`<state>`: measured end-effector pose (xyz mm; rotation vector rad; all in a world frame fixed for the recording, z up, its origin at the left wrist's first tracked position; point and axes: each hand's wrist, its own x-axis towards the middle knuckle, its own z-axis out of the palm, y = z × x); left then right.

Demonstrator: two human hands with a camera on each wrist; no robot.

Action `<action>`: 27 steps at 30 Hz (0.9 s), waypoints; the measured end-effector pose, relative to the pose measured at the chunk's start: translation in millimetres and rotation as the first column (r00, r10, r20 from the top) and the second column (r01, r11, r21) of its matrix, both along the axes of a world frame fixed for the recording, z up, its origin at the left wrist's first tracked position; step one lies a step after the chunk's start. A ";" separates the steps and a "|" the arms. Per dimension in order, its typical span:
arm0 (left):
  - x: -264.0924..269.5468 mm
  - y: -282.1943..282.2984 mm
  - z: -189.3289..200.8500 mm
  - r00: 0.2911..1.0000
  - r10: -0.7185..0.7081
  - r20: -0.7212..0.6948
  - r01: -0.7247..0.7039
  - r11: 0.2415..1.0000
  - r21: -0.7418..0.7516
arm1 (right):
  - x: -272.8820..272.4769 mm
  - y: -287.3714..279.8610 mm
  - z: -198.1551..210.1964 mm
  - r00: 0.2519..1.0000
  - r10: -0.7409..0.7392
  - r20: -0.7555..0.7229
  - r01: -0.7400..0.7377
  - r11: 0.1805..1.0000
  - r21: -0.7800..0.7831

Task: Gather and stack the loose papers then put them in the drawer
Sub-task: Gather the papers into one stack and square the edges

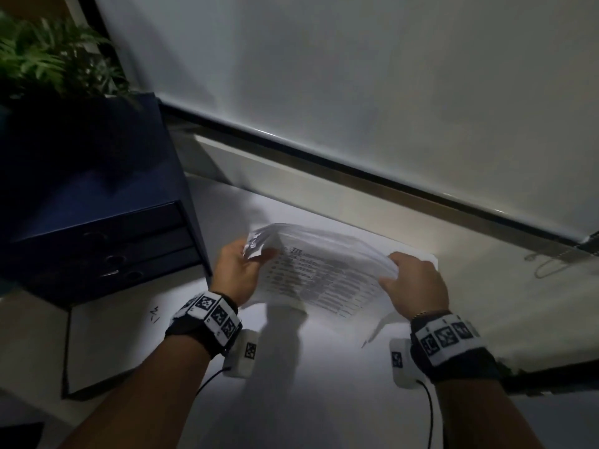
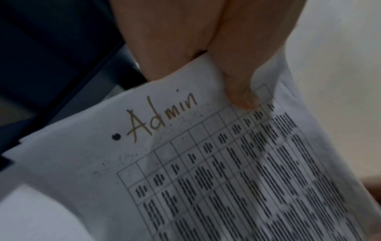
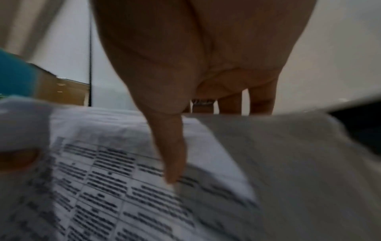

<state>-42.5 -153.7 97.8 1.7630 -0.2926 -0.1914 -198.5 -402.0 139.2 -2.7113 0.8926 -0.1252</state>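
Both hands are lifting the papers [image 1: 319, 270] above the table [image 1: 291, 384].
The left hand [image 1: 238, 270] is pinching their left end and the right hand [image 1: 416, 283] is gripping their right end, beside the drawer unit [image 1: 97, 202] at the table's left edge.

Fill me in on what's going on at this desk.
A person holds a sheaf of printed papers above the white desk, left hand gripping one end and right hand the other. The top sheet is a table with "Admin" handwritten on it. The dark blue drawer unit sits to the left; the papers are not in it yet.
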 end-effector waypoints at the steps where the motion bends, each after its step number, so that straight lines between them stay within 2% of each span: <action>1: 1.6 -1.1 8.1 0.995 -0.062 0.072 0.061 0.998 0.012 | 6.7 5.0 7.8 0.998 0.053 -0.021 -0.053 0.998 -0.038; 4: 8.8 -6.0 42.4 0.940 -0.241 0.242 0.213 0.968 0.134 | 28.3 22.2 32.6 0.978 0.211 0.004 -0.211 0.977 -0.021; 6: 14.7 -7.3 60.1 0.913 -0.262 0.312 0.222 0.962 0.156 | 35.7 29.7 42.2 0.958 0.277 0.070 -0.279 0.960 0.014; 7: 17.1 -7.4 64.2 0.906 -0.210 0.367 0.161 0.974 0.161 | 35.8 30.4 43.7 0.954 0.268 0.133 -0.277 0.959 0.054; 9: 20.1 -7.7 60.2 0.875 -0.005 0.483 -0.104 0.975 0.198 | 32.4 25.4 42.3 0.945 0.169 0.281 -0.232 0.950 0.210; 10: 17.3 -7.0 56.5 0.870 0.114 0.479 -0.223 0.958 0.178 | 30.0 21.2 39.9 0.934 0.111 0.339 -0.219 0.929 0.300; 11: 13.2 -6.6 49.9 0.888 0.223 0.403 -0.298 0.945 0.133 | 26.8 18.4 37.7 0.921 0.062 0.385 -0.220 0.898 0.381; 12: 8.9 -7.2 41.7 0.927 0.281 0.249 -0.303 0.951 0.055 | 24.3 16.3 34.8 0.908 0.016 0.419 -0.224 0.863 0.452; 13: 3.2 -8.7 34.0 0.963 0.265 0.043 -0.262 0.963 -0.059 | 21.6 15.7 31.6 0.897 -0.026 0.441 -0.228 0.827 0.514; 14: -2.1 -10.4 23.5 0.973 0.178 -0.145 -0.202 0.964 -0.173 | 18.9 16.9 27.5 0.890 -0.065 0.452 -0.231 0.789 0.569; 15: -6.3 -11.1 14.2 0.967 0.079 -0.243 -0.138 0.962 -0.234 | 16.3 19.2 22.8 0.884 -0.107 0.454 -0.226 0.754 0.617; 16: -9.0 -10.9 10.7 0.963 0.021 -0.269 -0.085 0.970 -0.229 | 14.4 22.5 17.6 0.878 -0.154 0.454 -0.215 0.720 0.660; 18: -12.4 -11.7 9.1 0.971 0.019 -0.238 -0.062 0.983 -0.174 | 10.4 28.5 6.9 0.860 -0.233 0.454 -0.188 0.682 0.707; 23: -20.9 -9.5 19.7 0.998 0.029 -0.056 -0.040 0.981 -0.189 | 2.7 42.8 -13.5 0.790 -0.306 0.532 -0.205 0.685 0.699; 25: -24.8 -5.4 9.0 0.996 0.011 -0.091 -0.029 0.981 -0.192 | -2.1 49.9 -23.0 0.780 -0.323 0.536 -0.217 0.664 0.716; 27: -28.1 -3.1 -1.4 0.980 -0.037 -0.194 -0.003 0.979 -0.203 | -4.5 51.4 -33.0 0.757 -0.373 0.536 -0.210 0.638 0.741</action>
